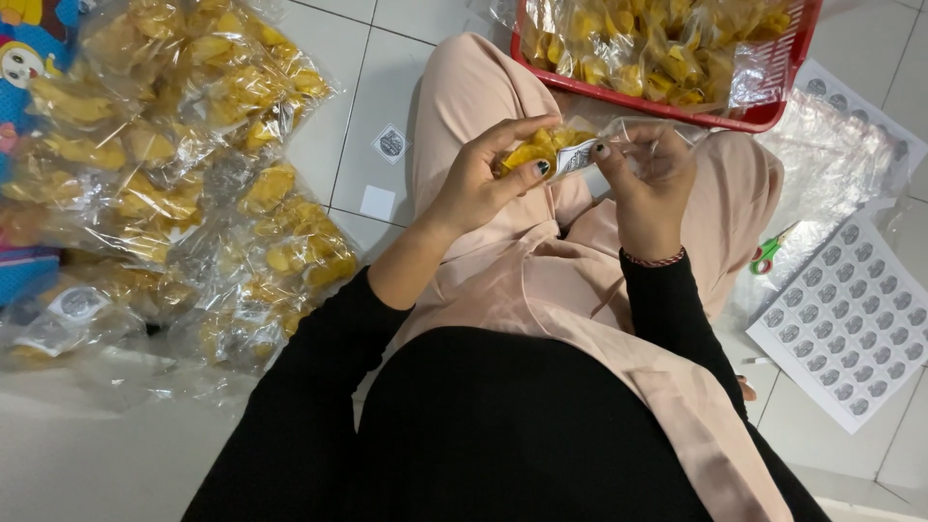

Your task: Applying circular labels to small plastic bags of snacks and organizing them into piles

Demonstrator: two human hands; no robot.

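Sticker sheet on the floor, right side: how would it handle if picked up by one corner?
The sticker sheet looks thin and flat on the tiles, so it is probably light and would droop. Its glossy backing may be slippery. A push would likely slide it toward the green-handled scissors rather than lift it.

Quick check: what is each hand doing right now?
Left hand: closed on a clear bag of yellow chips.
Right hand: pinching a small label against that same bag.
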